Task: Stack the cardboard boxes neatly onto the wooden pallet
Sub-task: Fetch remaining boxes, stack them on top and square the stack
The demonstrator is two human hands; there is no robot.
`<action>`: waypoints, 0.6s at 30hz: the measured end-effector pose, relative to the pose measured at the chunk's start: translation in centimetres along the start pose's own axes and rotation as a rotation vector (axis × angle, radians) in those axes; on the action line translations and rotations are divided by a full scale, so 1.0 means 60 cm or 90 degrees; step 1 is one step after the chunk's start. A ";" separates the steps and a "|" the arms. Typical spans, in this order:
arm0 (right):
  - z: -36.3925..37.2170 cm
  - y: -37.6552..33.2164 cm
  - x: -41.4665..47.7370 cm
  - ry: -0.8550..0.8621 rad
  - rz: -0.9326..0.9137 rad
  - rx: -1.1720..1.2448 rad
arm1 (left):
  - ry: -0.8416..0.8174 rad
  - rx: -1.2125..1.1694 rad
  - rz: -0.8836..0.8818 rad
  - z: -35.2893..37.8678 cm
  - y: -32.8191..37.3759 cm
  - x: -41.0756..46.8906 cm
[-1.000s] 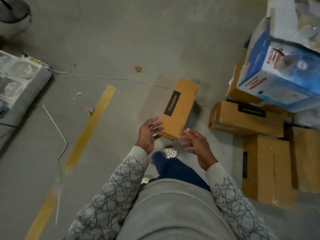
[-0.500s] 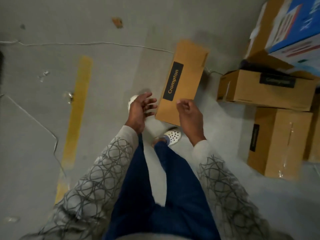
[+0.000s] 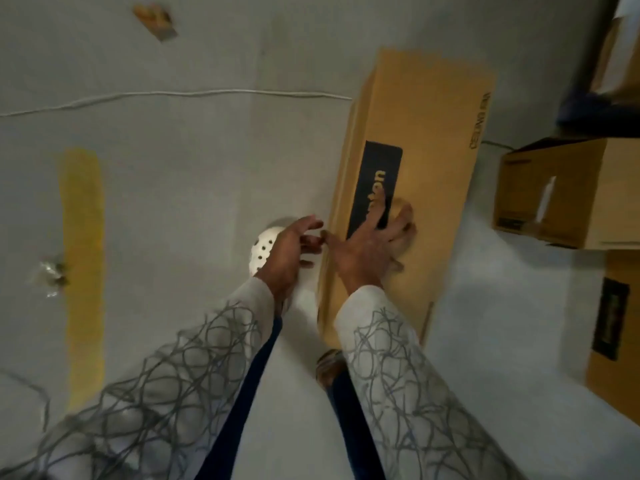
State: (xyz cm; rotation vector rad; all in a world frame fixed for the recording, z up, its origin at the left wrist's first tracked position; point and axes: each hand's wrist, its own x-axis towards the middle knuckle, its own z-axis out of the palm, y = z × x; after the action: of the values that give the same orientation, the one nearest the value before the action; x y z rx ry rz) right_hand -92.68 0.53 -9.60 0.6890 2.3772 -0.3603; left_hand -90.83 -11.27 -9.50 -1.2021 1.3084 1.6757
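Note:
A long brown cardboard box (image 3: 429,140) with a dark label lies on the grey floor, running away from me. My right hand (image 3: 370,244) lies flat on its top face with fingers spread across the label. My left hand (image 3: 287,252) hovers at the box's left edge, fingers loosely bent, holding nothing. Whether its fingertips touch the box's side I cannot tell. No wooden pallet is in view.
Two more cardboard boxes (image 3: 554,192) (image 3: 616,327) stand at the right, with a taller stack (image 3: 620,46) behind them. A yellow floor line (image 3: 81,258) runs at the left, a thin white cord (image 3: 173,95) crosses the floor, and my white shoe (image 3: 265,249) sits beside the box.
I have bent lower and closer to the box. My right hand moved from the box's near end onto its top face; my left hand came in to the box's left edge.

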 end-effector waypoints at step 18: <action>-0.141 0.301 0.113 0.091 0.097 0.349 | 0.011 0.103 -0.072 0.229 -0.028 0.119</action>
State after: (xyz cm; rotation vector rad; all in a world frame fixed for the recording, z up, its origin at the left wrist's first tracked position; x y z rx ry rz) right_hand -91.34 21.53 -8.93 1.1681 2.3458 -0.9403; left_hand -95.20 2.24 -15.89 -1.1740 1.3348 1.4538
